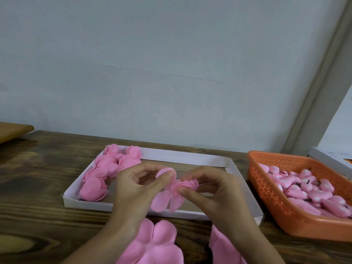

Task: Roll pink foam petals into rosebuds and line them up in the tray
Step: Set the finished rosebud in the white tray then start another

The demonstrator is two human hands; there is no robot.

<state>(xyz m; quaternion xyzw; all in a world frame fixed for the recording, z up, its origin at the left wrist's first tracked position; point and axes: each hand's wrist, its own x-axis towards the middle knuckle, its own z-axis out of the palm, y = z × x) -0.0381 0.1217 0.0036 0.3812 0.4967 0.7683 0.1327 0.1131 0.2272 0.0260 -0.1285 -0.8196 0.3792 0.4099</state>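
The half-rolled rosebud point(186, 184) sits at lower centre of the frame, held in the air between the two hands and over the middle of the white tray point(181, 156). Its long axis runs roughly left to right across the picture. The tight rolled end is at the right. The unwrapped petals point(165, 200) fan out to the left and hang down. The right hand point(213, 189) pinches the rolled end between thumb and fingertips. The left hand point(133, 187) pinches one raised petal point(165, 172) between thumb and forefinger, just beside the core, so that petal looks like the next one to be wrapped around it. The finished rosebuds point(101, 176) fill the left end of the tray, up and to the left of the hands. The line is therefore likely to grow rightward, toward the bare tray floor under the hands. The left hand is nearer that row, but the right hand has the firmer hold on the bud. Whichever hand sets the bud down will probably have to carry it left and away. Low in the frame, flat pink petal pieces point(158, 242) lie on the dark wooden table point(38, 178) between the forearms. At the right edge an orange basket point(270, 204), well apart from the bud, holds a heap of small pink pieces point(312, 195).
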